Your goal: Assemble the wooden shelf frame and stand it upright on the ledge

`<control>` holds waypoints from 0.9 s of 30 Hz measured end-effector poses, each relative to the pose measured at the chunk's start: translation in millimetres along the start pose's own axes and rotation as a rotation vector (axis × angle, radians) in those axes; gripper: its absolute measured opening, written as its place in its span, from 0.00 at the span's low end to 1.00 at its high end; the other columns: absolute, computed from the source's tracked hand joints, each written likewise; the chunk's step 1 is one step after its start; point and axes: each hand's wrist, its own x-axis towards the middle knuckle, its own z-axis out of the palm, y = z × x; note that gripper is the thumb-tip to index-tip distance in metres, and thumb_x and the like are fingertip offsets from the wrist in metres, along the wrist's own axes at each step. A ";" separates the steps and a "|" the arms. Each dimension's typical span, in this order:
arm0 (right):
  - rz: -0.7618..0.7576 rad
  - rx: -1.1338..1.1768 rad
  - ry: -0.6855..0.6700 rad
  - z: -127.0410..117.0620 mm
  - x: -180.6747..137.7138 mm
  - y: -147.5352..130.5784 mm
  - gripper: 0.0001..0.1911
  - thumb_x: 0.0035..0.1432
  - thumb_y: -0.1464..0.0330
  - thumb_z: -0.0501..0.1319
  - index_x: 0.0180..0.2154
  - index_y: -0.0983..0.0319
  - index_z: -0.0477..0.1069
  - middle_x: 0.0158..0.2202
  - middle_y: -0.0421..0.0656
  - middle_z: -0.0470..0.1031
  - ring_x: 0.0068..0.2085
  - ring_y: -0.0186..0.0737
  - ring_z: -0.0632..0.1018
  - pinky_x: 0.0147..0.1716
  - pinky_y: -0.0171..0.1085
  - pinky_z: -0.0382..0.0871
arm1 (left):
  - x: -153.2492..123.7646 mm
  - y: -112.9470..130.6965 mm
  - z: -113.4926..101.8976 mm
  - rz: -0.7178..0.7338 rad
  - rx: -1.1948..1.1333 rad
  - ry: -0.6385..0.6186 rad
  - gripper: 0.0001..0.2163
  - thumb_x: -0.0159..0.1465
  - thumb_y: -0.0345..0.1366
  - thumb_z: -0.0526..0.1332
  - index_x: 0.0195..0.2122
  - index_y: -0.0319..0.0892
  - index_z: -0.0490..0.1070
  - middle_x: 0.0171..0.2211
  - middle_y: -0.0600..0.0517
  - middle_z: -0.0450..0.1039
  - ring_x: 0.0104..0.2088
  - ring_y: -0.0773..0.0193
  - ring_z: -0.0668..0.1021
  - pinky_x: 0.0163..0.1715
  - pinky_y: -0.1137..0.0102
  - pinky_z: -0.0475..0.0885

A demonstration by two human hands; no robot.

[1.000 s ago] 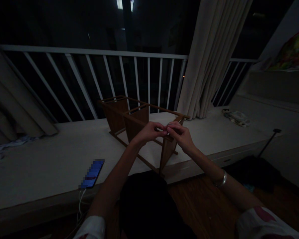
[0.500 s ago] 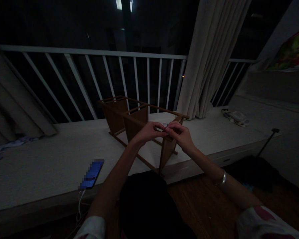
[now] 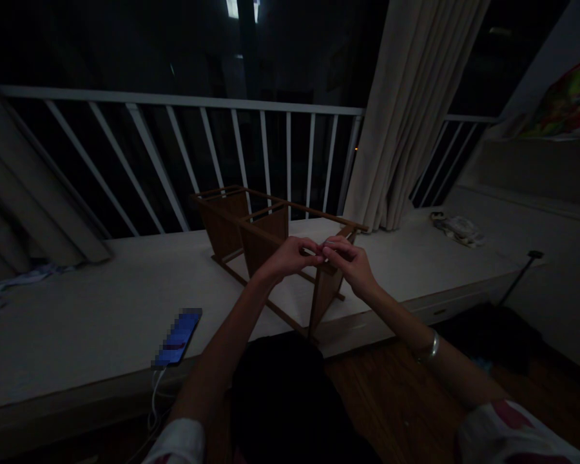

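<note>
A brown wooden rack [image 3: 251,225] lies on its side on a pale platform [image 3: 96,303] in a dim room. My left hand [image 3: 290,256] and my right hand [image 3: 350,261] meet at the rack's near upright panel, fingertips pinched together over a small, pale piece too small to name. Both sets of fingers are curled closed. A silver bracelet [image 3: 430,348] sits on my right wrist.
A phone [image 3: 178,337] with a lit screen lies near the platform's front edge, with a white cable hanging down. White railing bars [image 3: 174,142] and a curtain [image 3: 406,116] stand behind. Crumpled cloth [image 3: 457,227] lies at the right. Dark wooden floor lies below.
Both hands stay pinched at the same spot on the rack, shifting only slightly. The rack and phone have not moved.
</note>
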 end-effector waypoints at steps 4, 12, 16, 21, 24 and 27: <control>0.006 0.003 -0.014 -0.3 -0.7 -0.1 0.10 0.49 0.61 0.59 0.29 0.59 0.73 0.36 0.42 0.68 0.40 0.36 0.70 0.43 0.39 0.64 | 0.5 -1.1 0.4 -0.013 -0.014 -0.020 0.11 0.48 0.36 0.63 0.31 0.34 0.73 0.32 0.48 0.73 0.32 0.66 0.72 0.34 0.71 0.66; 0.020 0.022 0.031 1.1 -0.2 -0.1 0.09 0.45 0.61 0.62 0.27 0.59 0.73 0.33 0.41 0.67 0.37 0.35 0.70 0.37 0.37 0.66 | -1.2 0.5 0.1 -0.038 -0.011 -0.002 0.14 0.47 0.37 0.64 0.34 0.34 0.72 0.32 0.47 0.72 0.31 0.66 0.73 0.32 0.71 0.66; 0.010 -0.005 0.049 2.3 0.2 -0.9 0.09 0.45 0.61 0.63 0.26 0.60 0.72 0.32 0.41 0.67 0.36 0.35 0.70 0.36 0.36 0.65 | -0.5 -1.1 0.5 -0.049 -0.021 0.005 0.13 0.48 0.37 0.63 0.32 0.33 0.72 0.30 0.48 0.73 0.29 0.67 0.73 0.31 0.71 0.67; 0.045 0.023 0.067 2.9 0.5 0.2 0.09 0.43 0.61 0.64 0.25 0.61 0.71 0.33 0.41 0.66 0.35 0.35 0.70 0.34 0.35 0.66 | 0.9 -0.9 0.7 -0.019 0.009 0.017 0.10 0.49 0.34 0.62 0.31 0.34 0.73 0.30 0.48 0.73 0.30 0.67 0.72 0.32 0.71 0.66; 0.058 0.050 0.050 1.7 -0.2 0.4 0.09 0.44 0.61 0.64 0.28 0.60 0.72 0.34 0.42 0.67 0.36 0.35 0.70 0.34 0.35 0.67 | 0.9 0.5 1.0 -0.014 0.022 0.020 0.10 0.49 0.35 0.62 0.31 0.34 0.73 0.31 0.48 0.73 0.31 0.66 0.72 0.33 0.70 0.66; 0.044 0.046 0.000 0.1 -1.3 -0.4 0.09 0.48 0.62 0.61 0.30 0.59 0.73 0.35 0.42 0.67 0.39 0.35 0.70 0.37 0.36 0.66 | 0.5 1.3 1.2 -0.006 0.016 0.016 0.10 0.50 0.35 0.62 0.30 0.34 0.73 0.32 0.47 0.72 0.33 0.65 0.72 0.34 0.70 0.66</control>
